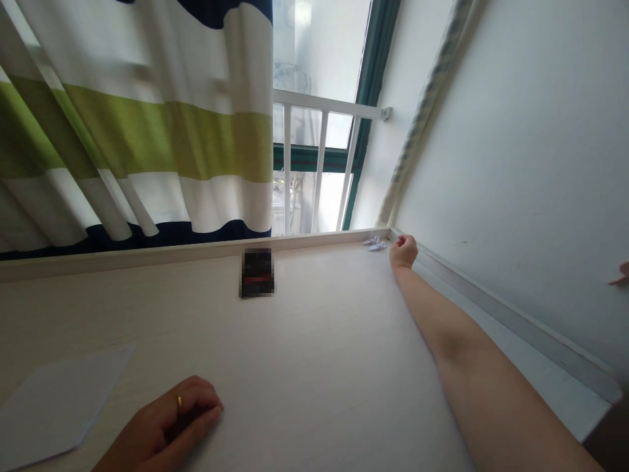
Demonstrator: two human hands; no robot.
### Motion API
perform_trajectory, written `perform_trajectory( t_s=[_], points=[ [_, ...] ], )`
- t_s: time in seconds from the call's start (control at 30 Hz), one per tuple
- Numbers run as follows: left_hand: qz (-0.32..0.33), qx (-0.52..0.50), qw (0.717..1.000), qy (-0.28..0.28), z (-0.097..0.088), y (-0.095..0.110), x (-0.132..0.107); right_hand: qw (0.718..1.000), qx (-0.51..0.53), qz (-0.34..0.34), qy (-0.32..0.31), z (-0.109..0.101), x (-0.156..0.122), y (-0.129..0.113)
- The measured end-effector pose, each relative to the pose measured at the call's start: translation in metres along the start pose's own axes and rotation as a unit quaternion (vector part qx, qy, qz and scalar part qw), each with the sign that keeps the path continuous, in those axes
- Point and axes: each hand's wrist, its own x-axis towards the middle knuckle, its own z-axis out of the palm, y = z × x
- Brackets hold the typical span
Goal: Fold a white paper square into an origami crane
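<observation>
My right hand (403, 251) is stretched far out to the back right corner of the pale table (314, 354), its fingers curled closed. Just left of it, near the corner, lie one or two small folded white paper cranes (375, 244); whether the hand holds anything I cannot make out. My left hand (167, 429) rests on the near table edge with fingers curled under loosely, a gold ring on one finger, nothing visible in it. A white sheet of paper (59, 403) lies just left of that hand.
A small dark blurred card (257, 273) stands against the table's raised back rim (147, 257). Behind are a striped curtain (137, 131), a window with white railing (319, 164), and a white wall (531, 164) on the right. A fingertip shows at the right edge (622, 275).
</observation>
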Motion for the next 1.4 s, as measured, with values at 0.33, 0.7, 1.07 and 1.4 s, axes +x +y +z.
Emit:
perform_trajectory(
  t_s=[0.33, 0.7, 1.07, 1.4],
  points=[
    [0.018, 0.117, 0.990, 0.072, -0.006, 0.006, -0.005, 0.961, 0.163, -0.172, -0.143, -0.053, -0.138, -0.084],
    [-0.210, 0.406, 0.880, 0.130, -0.045, -0.026, -0.007, 0.736, 0.262, -0.450, -0.434, -0.114, -0.326, -0.160],
    [-0.202, 0.451, 0.863, 0.109, -0.047, -0.014, -0.007, 0.757, 0.237, -0.396, -0.463, -0.104, -0.321, -0.146],
    [-0.170, 0.500, 0.846, 0.066, -0.038, 0.006, -0.006, 0.735, 0.242, -0.410, -0.483, -0.111, -0.324, -0.149]
  ],
)
